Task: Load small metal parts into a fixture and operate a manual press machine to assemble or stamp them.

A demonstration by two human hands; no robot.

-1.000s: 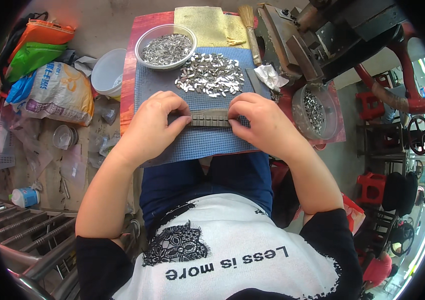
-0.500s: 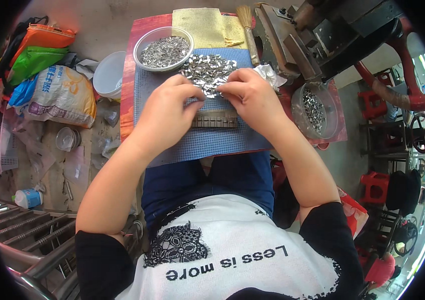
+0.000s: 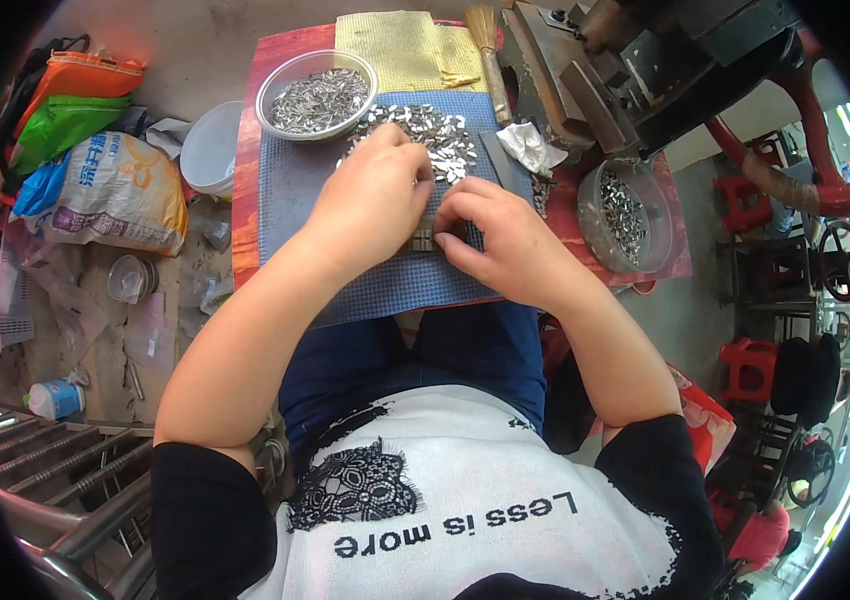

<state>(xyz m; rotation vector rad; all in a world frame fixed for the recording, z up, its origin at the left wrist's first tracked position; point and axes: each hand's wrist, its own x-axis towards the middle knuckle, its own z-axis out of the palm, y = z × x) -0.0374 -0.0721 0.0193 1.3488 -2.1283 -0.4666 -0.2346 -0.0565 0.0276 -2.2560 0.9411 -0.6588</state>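
My left hand reaches over the near edge of a pile of small shiny metal pieces, fingers bent and pressed together; its fingertips are mostly hidden. Close beside it, my right hand has its thumb and forefinger curled toward each other at a slotted metal strip. Anything held in either hand is too small or too covered to make out. Both hands hide much of the strip, which lies on a blue textured mat.
A clear bowl of thin metal pieces stands behind my left hand. To the right are a flat dark bar, crumpled white paper, a tub of metal pieces and a heavy machine. A brush lies at the back.
My left hand has moved right and slightly up, over the pile's near edge. My right hand has come down to the strip, uncovering the dark bar and white paper.
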